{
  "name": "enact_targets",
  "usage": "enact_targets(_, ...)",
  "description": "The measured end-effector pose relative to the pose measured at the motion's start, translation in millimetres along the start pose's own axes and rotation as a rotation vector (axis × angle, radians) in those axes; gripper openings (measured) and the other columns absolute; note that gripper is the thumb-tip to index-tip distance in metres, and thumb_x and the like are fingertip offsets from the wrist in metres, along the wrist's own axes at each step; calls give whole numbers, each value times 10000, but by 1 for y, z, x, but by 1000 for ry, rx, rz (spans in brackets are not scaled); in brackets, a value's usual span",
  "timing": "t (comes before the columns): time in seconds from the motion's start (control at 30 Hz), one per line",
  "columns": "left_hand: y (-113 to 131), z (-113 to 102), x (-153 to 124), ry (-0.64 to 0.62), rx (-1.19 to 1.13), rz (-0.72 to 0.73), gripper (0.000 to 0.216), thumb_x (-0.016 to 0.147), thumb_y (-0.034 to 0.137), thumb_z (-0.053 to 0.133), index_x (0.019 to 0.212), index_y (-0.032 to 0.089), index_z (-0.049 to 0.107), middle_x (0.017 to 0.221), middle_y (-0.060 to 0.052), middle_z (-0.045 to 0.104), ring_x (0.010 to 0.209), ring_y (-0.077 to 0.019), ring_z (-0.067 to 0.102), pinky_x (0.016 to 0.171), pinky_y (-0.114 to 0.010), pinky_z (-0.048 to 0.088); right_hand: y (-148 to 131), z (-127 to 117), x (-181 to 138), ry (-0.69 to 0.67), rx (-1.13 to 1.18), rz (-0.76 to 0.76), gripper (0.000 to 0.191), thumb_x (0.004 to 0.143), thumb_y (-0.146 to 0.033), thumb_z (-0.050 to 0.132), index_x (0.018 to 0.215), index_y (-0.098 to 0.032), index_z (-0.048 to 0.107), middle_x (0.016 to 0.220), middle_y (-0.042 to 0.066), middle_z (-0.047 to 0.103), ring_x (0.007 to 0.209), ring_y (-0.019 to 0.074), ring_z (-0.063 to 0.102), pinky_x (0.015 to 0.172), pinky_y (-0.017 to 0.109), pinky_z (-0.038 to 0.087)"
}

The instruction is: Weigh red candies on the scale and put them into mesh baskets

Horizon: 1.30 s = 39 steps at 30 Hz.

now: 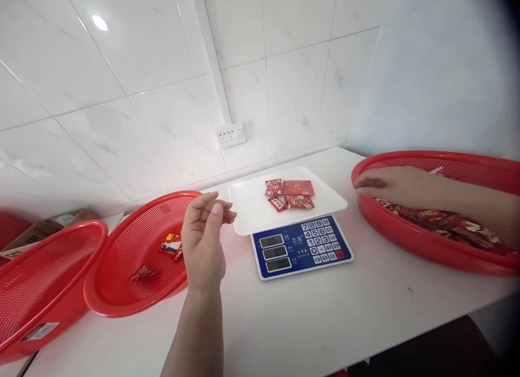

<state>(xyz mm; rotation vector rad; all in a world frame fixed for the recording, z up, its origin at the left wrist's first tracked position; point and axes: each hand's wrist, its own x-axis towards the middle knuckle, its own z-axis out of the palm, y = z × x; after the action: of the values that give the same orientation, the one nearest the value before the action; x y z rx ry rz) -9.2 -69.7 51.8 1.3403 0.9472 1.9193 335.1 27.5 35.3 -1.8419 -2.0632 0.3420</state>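
My left hand (205, 239) is raised left of the white weighing tray (247, 203), its fingers loosely bent and apart, with nothing visible in them. On the tray lie several red wrapped snack packets (299, 202) and a flat red packet (298, 188). The tray sits on a digital scale (303, 247) with a blue keypad panel and lit-grey number windows. My right hand (385, 181) reaches across the left rim of the right red basket (390, 239). Its fingers point left and down; their tips are partly hidden, and whether they hold anything does not show.
Many red packets (442, 225) fill the right basket. At left, a red basket (122, 247) holds a few packets, and another red basket (44, 290) overlaps its side. A cardboard box (44, 233) stands behind them. The white table (276, 323) meets a tiled wall with a socket (231, 135).
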Motion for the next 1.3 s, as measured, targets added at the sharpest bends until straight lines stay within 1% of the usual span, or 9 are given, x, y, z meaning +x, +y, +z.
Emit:
enact_targets(0.1,3,-1,-1,8,0,5,126,831,251,595,952,222,614,817,-10,630,693,-110,583,676,-256,491,-39,21,10,-138,-89,-135,305,777,-417,511,982,-244,655,1111,60,646,1019,279,577,855,408,452)
enact_targets(0.23,8,-5,-1,24,7,38,135,831,261,593,958,220,613,812,-13,622,706,-118,583,684,-264,496,-58,54,28,-153,-142,-341,453,791,-479,472,1135,-223,619,1196,79,598,1122,284,519,915,418,423)
enact_targets(0.47,9,-6,1,24,11,46,139,830,276,592,954,217,611,794,-12,616,685,-116,574,678,-264,497,-66,68,36,-134,-269,-412,538,731,-596,507,1104,-229,632,1209,103,568,1078,312,532,829,426,452)
enact_targets(0.6,9,-6,0,14,9,42,134,835,273,588,955,217,610,787,-10,619,682,-114,574,688,-265,496,-73,69,32,-106,-288,-408,344,832,-429,407,972,-238,657,1076,74,630,993,259,576,756,367,465)
enact_targets(0.77,10,-7,0,19,0,47,130,833,271,590,948,216,612,786,-8,620,689,-114,573,683,-261,495,-74,65,28,-77,-233,-292,355,865,-308,306,950,-227,641,1012,73,656,911,250,604,709,368,467)
enact_targets(0.97,9,-6,-1,-1,-12,25,125,826,272,603,938,219,619,798,-13,631,689,-115,586,687,-267,498,-75,51,28,-164,-114,-311,337,772,-270,442,1023,-238,665,1131,44,640,1048,266,569,834,376,458)
enact_targets(1.07,7,-5,0,-10,-17,2,136,825,276,607,946,215,619,798,-13,628,697,-114,588,691,-262,496,-87,51,42,-133,7,-268,426,811,-316,419,1197,-261,592,1231,13,597,1082,222,564,862,316,459)
enact_targets(1.13,7,-6,0,-8,-18,-1,144,822,279,611,949,210,618,798,-13,625,700,-113,585,693,-260,495,-97,59,58,-90,-31,-256,452,846,-381,391,1238,-237,565,1241,38,591,1097,223,556,885,312,444)
enact_targets(1.3,8,-7,1,17,-13,-13,157,815,295,619,941,203,615,798,-14,623,696,-115,585,693,-262,493,-120,89,95,-48,-155,-232,594,754,-517,553,1244,-183,556,1128,151,626,1113,347,510,868,451,413)
